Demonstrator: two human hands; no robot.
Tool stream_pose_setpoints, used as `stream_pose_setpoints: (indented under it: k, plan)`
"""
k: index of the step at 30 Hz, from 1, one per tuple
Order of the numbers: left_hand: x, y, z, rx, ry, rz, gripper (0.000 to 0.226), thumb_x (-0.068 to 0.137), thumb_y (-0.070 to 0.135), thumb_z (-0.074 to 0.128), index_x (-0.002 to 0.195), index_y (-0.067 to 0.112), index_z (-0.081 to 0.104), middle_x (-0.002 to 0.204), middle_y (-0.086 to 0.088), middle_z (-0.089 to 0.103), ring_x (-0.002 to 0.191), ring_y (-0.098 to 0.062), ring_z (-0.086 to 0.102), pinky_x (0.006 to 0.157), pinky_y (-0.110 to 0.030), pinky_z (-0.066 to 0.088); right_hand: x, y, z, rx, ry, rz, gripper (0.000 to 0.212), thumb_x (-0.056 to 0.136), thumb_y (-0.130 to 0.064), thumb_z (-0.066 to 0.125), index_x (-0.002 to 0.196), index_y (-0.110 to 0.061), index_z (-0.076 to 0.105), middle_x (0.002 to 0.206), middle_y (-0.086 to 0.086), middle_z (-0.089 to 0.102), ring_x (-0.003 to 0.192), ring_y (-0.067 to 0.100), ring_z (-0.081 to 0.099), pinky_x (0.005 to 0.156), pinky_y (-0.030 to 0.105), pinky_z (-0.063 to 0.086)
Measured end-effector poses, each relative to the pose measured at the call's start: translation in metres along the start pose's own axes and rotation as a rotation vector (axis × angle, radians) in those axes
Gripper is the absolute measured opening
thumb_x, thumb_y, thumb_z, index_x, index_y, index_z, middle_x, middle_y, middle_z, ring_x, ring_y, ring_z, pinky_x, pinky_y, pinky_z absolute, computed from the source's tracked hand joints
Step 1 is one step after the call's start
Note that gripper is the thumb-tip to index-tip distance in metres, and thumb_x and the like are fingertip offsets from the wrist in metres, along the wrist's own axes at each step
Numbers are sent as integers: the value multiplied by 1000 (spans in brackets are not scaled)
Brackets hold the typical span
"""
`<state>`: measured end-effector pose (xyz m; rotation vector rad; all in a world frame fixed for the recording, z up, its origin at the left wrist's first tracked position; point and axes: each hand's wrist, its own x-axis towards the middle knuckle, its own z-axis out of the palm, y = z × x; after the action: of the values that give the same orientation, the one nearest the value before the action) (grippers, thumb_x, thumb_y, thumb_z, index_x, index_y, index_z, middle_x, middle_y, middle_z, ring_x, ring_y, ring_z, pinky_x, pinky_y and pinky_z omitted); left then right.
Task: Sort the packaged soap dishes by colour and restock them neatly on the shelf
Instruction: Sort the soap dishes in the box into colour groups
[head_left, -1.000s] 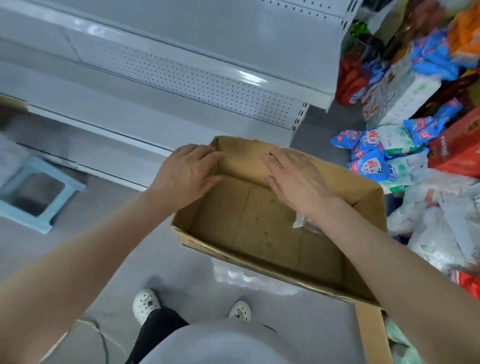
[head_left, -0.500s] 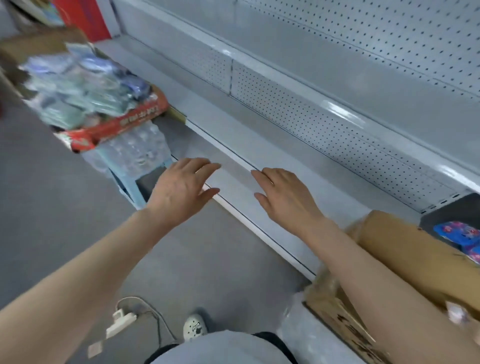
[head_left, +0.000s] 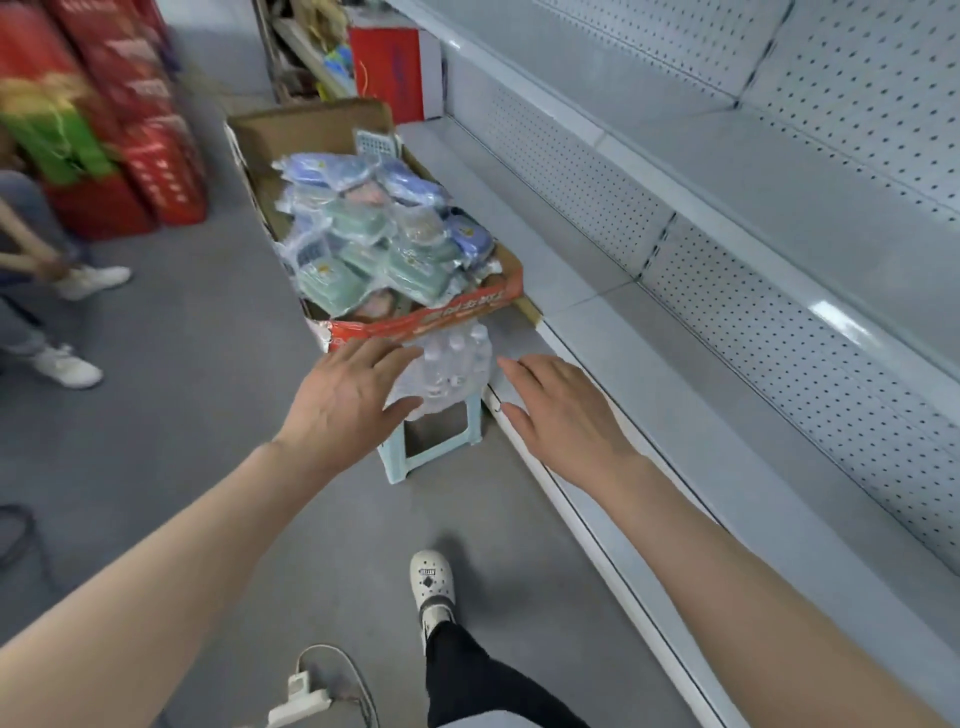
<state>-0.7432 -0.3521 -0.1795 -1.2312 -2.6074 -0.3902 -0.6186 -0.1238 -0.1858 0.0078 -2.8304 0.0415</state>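
A cardboard box (head_left: 447, 318) with a red front edge holds several packaged soap dishes (head_left: 363, 228), green and blue, in clear wrap. It rests on a pack of water bottles (head_left: 457, 364) atop a pale blue stool (head_left: 472, 421). My left hand (head_left: 348, 395) and my right hand (head_left: 561, 410) reach forward with fingers straight, empty, just short of the box front. The grey shelf (head_left: 649, 332) runs along the right with nothing on it.
A person's legs and white shoes (head_left: 67, 364) stand at the left. Red cartons (head_left: 150, 156) are stacked at the back left, a red box (head_left: 387, 67) at the shelf's far end. A power strip and cable (head_left: 301, 701) lie on the floor near my shoe (head_left: 431, 582).
The view has swung left from the brown box to the box of soap dishes. Both hands stayed open and moved toward that box.
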Motion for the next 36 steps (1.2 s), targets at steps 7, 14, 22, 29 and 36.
stream_pose_setpoints:
  k: [7, 14, 22, 29, 36]
  plan:
    - [102, -99, 19, 10, 4, -35, 45, 84, 41, 66, 123, 17, 62, 113, -5, 64, 97, -32, 62, 80, -42, 52, 144, 17, 47, 22, -36, -84, 51, 90, -29, 64, 134, -5, 54, 120, 12, 61, 105, 31, 59, 86, 44, 53]
    - [174, -193, 40, 43, -50, -89, 53, 81, 38, 72, 128, 18, 60, 119, -5, 64, 103, -31, 60, 85, -40, 50, 265, 24, 95, 8, -73, -104, 52, 90, -31, 63, 135, -9, 52, 122, 10, 60, 104, 30, 60, 85, 42, 51]
    - [232, -319, 71, -27, -126, -20, 48, 82, 38, 71, 125, 20, 61, 117, -1, 63, 101, -27, 61, 84, -37, 50, 375, -7, 167, -27, -86, 12, 50, 91, -34, 63, 134, -10, 54, 125, 10, 61, 111, 27, 60, 94, 39, 49]
    - [277, -446, 87, -69, -291, 137, 52, 75, 35, 80, 121, 18, 64, 115, -3, 66, 103, -29, 63, 82, -38, 54, 462, -69, 226, 40, -114, 258, 50, 91, -32, 64, 135, -11, 53, 126, 9, 60, 110, 27, 59, 94, 39, 49]
    - [350, -513, 120, -90, -327, 318, 56, 69, 34, 83, 119, 16, 65, 111, -3, 66, 98, -28, 65, 82, -37, 56, 510, -73, 257, 27, -139, 491, 49, 88, -30, 66, 132, -12, 55, 125, 8, 60, 110, 27, 59, 90, 40, 53]
